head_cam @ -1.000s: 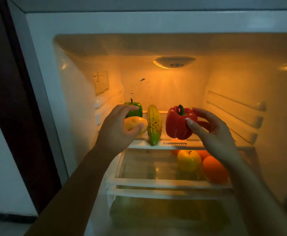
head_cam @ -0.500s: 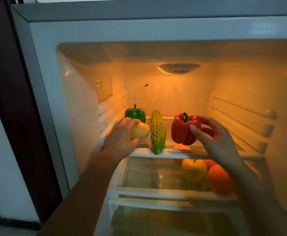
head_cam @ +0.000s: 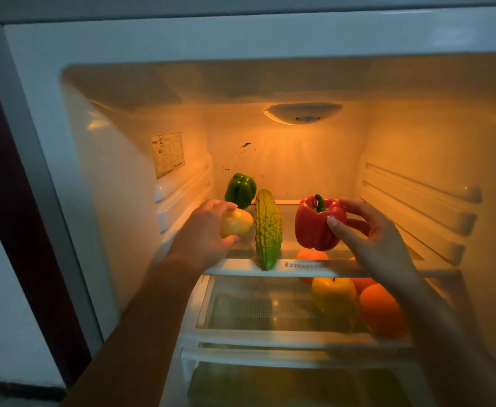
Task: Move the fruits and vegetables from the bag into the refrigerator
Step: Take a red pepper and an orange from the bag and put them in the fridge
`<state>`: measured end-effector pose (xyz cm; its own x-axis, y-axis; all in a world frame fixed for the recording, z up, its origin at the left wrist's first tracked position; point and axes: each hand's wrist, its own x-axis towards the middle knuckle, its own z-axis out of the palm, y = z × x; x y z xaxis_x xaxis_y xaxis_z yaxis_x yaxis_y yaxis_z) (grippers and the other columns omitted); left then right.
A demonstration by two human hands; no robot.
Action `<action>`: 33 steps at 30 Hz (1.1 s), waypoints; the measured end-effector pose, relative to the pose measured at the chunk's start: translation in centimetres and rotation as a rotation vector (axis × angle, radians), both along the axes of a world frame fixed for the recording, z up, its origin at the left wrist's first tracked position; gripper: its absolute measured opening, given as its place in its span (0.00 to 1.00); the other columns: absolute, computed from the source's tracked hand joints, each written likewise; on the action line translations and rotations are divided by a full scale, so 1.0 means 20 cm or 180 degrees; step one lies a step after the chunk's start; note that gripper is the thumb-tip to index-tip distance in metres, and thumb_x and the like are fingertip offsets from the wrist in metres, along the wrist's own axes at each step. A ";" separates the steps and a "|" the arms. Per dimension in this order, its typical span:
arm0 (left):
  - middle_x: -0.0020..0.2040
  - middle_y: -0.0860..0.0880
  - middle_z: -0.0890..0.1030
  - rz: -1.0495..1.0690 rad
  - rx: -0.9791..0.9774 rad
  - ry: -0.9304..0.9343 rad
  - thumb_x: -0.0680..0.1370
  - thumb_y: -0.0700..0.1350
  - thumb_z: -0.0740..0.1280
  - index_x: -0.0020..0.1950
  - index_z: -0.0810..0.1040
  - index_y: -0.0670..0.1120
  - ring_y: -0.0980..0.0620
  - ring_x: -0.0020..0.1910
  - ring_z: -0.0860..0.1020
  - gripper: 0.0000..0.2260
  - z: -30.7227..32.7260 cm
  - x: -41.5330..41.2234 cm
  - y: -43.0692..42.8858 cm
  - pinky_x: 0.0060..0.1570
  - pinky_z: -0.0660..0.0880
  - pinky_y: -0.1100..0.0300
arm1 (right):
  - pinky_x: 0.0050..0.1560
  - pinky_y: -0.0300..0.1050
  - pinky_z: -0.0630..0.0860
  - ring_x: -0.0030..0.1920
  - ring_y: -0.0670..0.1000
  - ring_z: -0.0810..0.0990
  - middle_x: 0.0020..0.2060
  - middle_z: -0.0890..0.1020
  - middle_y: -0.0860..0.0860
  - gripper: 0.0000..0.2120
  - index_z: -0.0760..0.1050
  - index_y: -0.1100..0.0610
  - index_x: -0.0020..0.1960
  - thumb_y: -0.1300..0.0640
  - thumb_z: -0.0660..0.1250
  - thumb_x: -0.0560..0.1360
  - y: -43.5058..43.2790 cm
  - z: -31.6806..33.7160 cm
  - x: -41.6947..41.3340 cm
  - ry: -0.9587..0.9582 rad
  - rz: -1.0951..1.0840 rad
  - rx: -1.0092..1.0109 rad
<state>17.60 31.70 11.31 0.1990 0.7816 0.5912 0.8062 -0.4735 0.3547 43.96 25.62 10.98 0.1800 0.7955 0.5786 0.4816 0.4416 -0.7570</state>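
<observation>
Head view: left grip (head_cam: 202, 235) curls round a small round yellow fruit (head_cam: 236, 223) at the glass shelf (head_cam: 314, 265); right grip (head_cam: 379, 245) pinches a glossy red bell pepper (head_cam: 314, 226). Just right of the left grip, a bumpy yellow-green gourd (head_cam: 268, 230) overhangs the shelf lip; a nudge could tip it off.

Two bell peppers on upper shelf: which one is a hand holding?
The red bell pepper, right of the bitter gourd, held by the right hand. The green bell pepper stands back left, ungripped; the left hand holds a yellow fruit.
</observation>
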 end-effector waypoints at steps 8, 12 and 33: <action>0.64 0.50 0.71 -0.0049 -0.0086 -0.0070 0.66 0.44 0.75 0.66 0.71 0.51 0.51 0.61 0.71 0.29 0.00 -0.01 -0.05 0.61 0.65 0.60 | 0.47 0.33 0.72 0.53 0.42 0.77 0.54 0.77 0.43 0.18 0.71 0.45 0.61 0.49 0.68 0.72 0.04 0.08 -0.07 0.0106 0.0179 0.0111; 0.64 0.50 0.71 -0.0092 -0.0099 -0.0130 0.67 0.46 0.75 0.67 0.70 0.50 0.55 0.58 0.69 0.30 0.03 -0.01 -0.09 0.57 0.64 0.64 | 0.53 0.42 0.75 0.54 0.45 0.78 0.55 0.78 0.45 0.20 0.71 0.47 0.63 0.48 0.69 0.72 0.07 0.08 -0.09 0.0156 0.0195 0.0135; 0.63 0.47 0.73 0.0326 -0.0030 -0.0215 0.72 0.41 0.72 0.64 0.73 0.50 0.48 0.60 0.72 0.21 0.02 0.02 0.00 0.59 0.68 0.56 | 0.48 0.37 0.72 0.57 0.48 0.76 0.59 0.76 0.48 0.23 0.70 0.49 0.65 0.46 0.68 0.72 0.01 0.05 -0.05 0.0211 -0.0019 0.0083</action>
<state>18.06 31.62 11.74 0.0776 0.8014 0.5931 0.8243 -0.3861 0.4140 42.93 25.83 11.99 0.2232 0.7792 0.5857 0.4335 0.4588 -0.7756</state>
